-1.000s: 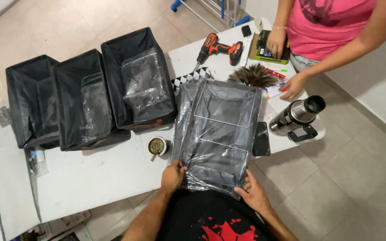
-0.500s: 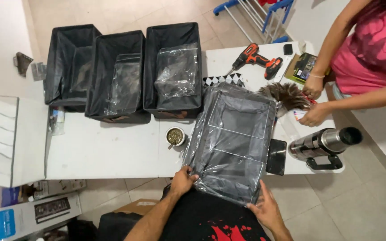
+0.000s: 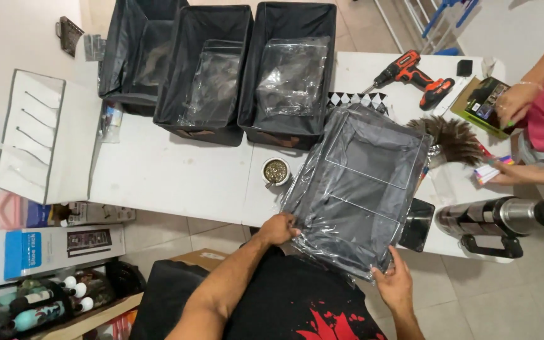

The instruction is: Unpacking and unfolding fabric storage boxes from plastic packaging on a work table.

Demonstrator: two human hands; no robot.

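A flat, folded dark fabric bin wrapped in clear plastic [image 3: 363,186] lies tilted across the near right part of the white table [image 3: 171,182]. My left hand [image 3: 278,228] grips its near left corner. My right hand [image 3: 395,283] holds its near right corner, off the table's edge. Three opened black fabric bins [image 3: 221,69] stand in a row at the far side, two with crumpled clear plastic inside.
A small cup of dark bits [image 3: 276,170] sits beside the package. A red cordless drill [image 3: 410,72], a feather duster [image 3: 451,138], a dark phone [image 3: 417,225] and a steel thermos [image 3: 505,217] lie at the right. Another person's hands [image 3: 512,104] hold a green box. Boxes and bottles sit on the floor at left.
The view has swung right and closer, so the table and bins sit further left in frame. My hands keep their grip on the wrapped package's near corners.
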